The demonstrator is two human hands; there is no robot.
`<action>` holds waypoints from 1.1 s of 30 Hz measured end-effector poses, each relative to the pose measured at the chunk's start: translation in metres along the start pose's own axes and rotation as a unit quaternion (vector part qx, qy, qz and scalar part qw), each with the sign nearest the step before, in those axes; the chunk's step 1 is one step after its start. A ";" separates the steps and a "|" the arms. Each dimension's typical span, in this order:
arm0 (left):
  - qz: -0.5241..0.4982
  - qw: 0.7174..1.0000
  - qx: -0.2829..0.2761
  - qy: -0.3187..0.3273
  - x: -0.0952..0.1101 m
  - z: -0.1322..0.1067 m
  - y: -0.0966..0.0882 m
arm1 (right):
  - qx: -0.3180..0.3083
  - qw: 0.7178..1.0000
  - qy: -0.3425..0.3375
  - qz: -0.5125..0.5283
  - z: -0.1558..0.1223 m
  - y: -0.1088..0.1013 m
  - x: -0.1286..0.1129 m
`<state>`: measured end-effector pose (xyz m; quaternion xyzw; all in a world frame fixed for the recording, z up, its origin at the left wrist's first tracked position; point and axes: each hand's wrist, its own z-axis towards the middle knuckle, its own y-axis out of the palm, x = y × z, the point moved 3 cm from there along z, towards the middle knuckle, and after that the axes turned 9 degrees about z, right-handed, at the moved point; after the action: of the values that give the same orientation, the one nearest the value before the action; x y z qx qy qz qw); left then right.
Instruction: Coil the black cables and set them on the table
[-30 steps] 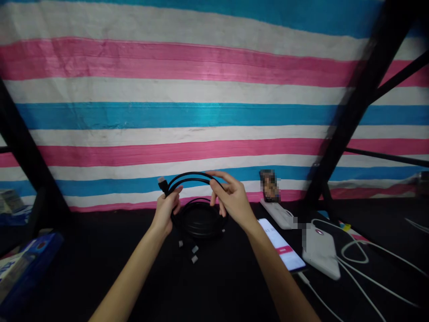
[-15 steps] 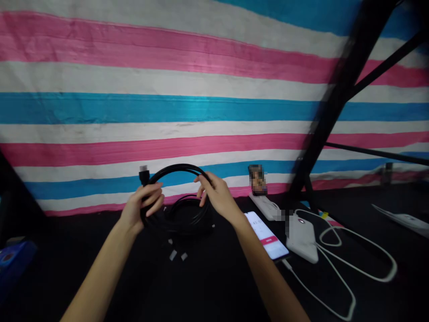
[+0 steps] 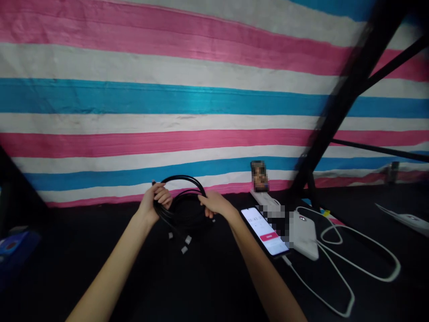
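A coiled black cable (image 3: 182,181) is held upright between both hands above the dark table. My left hand (image 3: 154,201) is closed round the left side of the coil, where a plug end pokes out by the fingers. My right hand (image 3: 212,204) grips the right side of the same coil with fingers curled. More black cable loops (image 3: 187,217) lie on the table just under the hands, with small pale connector ends (image 3: 185,245) trailing toward me.
A lit phone (image 3: 264,230) lies right of my right hand, beside a white power bank (image 3: 304,230) with looping white cables (image 3: 362,264). A white power strip (image 3: 268,199) sits behind it. A striped pink, white and blue sheet hangs behind. Black frame bars (image 3: 338,103) slant at right.
Both hands have lowered the coil toward the table. My left hand now covers the plug end that stuck up clearly before. My right hand has dropped to the coil's lower right side.
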<state>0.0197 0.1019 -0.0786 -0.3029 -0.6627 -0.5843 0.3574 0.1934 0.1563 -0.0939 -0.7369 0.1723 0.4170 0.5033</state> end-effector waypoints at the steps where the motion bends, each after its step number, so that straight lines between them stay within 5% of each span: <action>1: 0.020 1.000 0.007 -0.020 -0.008 0.007 -0.007 | -0.005 1.000 0.016 -0.018 0.004 0.000 0.006; 7: 0.214 0.970 0.030 -0.107 -0.041 0.025 -0.037 | -0.013 0.989 0.093 -0.112 0.017 -0.002 0.024; 16: 0.508 0.852 0.023 -0.120 -0.048 0.030 -0.062 | 0.012 0.985 0.111 -0.131 0.019 -0.008 0.031; 24: 0.640 0.758 0.120 -0.033 -0.009 0.026 -0.082 | 0.090 0.982 0.107 -0.128 0.008 -0.019 0.023; 33: 0.658 0.744 0.112 0.034 0.017 0.013 -0.056 | 0.035 0.984 0.103 -0.139 0.001 -0.020 0.013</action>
<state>-0.0374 0.1070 -0.0964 -0.6013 -0.3467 -0.1357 0.7070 0.2142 0.1674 -0.0926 -0.7747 0.1333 0.2586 0.5615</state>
